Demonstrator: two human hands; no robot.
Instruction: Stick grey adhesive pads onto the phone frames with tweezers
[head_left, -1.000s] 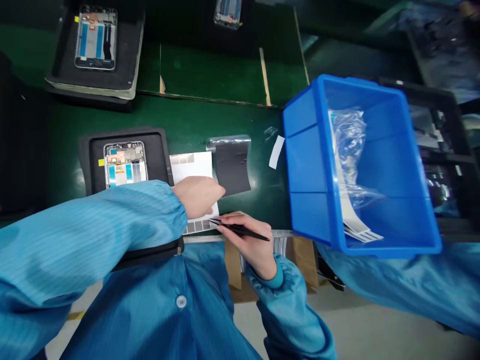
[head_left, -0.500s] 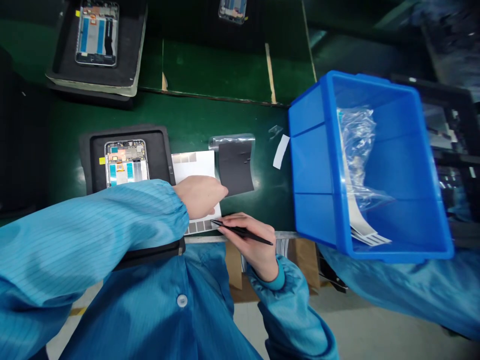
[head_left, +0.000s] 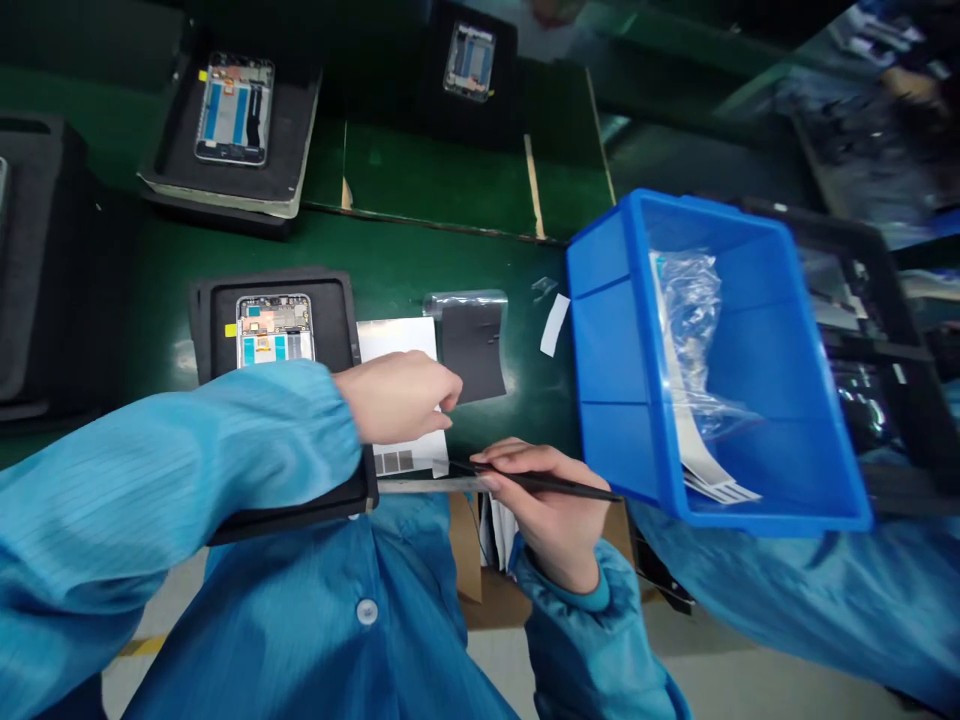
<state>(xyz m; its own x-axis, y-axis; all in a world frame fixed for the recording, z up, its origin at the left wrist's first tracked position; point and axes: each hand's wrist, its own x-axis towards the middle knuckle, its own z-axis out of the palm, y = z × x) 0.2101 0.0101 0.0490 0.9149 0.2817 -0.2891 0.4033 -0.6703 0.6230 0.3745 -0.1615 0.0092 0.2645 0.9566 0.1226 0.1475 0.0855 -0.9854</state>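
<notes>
Opened phones [head_left: 275, 316], black trays [head_left: 334, 335] and tweezers [head_left: 551, 483] mark an electronics workshop.

head cam: on my head, single view, facing forward and steeply down
bench [head_left: 397, 263]: mid-frame, seen from my side
left hand [head_left: 405, 395], right hand [head_left: 551, 515]: close, just below centre
coat [head_left: 300, 620]: mine, nearest, bottom edge
far phone [head_left: 470, 62]: top, well away, small

Phone [head_left: 274, 330]: lower part hidden by left sleeve [head_left: 247, 440]. Sheet [head_left: 401, 338]: partly covered by left hand [head_left: 401, 395]; grip cannot be determined. Tweezers [head_left: 559, 485]: tips too fine to read. Far-left tray [head_left: 26, 290]: cut by edge. Upper-right background [head_left: 885, 130]: blurred.
</notes>
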